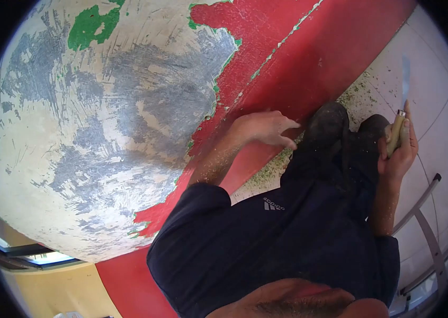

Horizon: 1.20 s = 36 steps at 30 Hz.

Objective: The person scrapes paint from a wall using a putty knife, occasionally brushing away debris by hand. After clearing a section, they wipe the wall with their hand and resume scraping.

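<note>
Curling round the yellow-handled, long-bladed metal scraper point(395, 132), fingers of the right hand point(401, 159) might slip if dusty (ouch). The left hand point(268, 129) has its fingers spread near the red painted wall point(287, 74).

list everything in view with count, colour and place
Scraper: one, tan handle, grey blade, in right hand
Wall: one, red and scraped white-grey, left and top
Green paint: several patches, green, on wall
Chips: many, greenish, on floor by wall
Floor: one, pale, right
Metal frame: one, grey, lower right
Yellow wall: one, yellow, lower left
Shirt: one, navy, bottom centre
Left hand: one, bare, open, beside wall
Right hand: one, bare, around scraper
</note>
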Each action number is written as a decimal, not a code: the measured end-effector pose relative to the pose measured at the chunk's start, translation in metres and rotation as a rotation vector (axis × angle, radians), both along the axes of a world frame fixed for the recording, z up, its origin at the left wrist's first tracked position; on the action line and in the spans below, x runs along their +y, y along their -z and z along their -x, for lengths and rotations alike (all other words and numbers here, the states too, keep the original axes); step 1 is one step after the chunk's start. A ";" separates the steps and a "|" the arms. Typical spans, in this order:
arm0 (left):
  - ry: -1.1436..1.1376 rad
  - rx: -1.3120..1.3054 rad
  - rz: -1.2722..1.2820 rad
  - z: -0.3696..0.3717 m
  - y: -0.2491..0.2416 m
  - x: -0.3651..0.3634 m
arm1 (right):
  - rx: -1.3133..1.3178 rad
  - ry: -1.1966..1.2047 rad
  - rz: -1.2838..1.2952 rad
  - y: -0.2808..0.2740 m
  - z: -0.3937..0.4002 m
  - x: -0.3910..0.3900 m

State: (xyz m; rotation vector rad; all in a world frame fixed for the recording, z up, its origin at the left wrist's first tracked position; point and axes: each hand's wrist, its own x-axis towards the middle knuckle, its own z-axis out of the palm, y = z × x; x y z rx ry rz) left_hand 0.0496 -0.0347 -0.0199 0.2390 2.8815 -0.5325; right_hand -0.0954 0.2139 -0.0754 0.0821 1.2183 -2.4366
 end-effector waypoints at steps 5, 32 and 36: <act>-0.027 0.505 -0.234 -0.020 -0.060 0.001 | -0.021 -0.004 -0.037 0.007 0.001 0.005; -0.281 0.070 -0.816 0.009 0.004 0.009 | 0.043 -0.137 -0.033 0.005 -0.017 -0.012; -0.328 0.083 -0.814 -0.003 0.006 0.005 | 0.048 -0.179 -0.037 0.009 -0.019 -0.018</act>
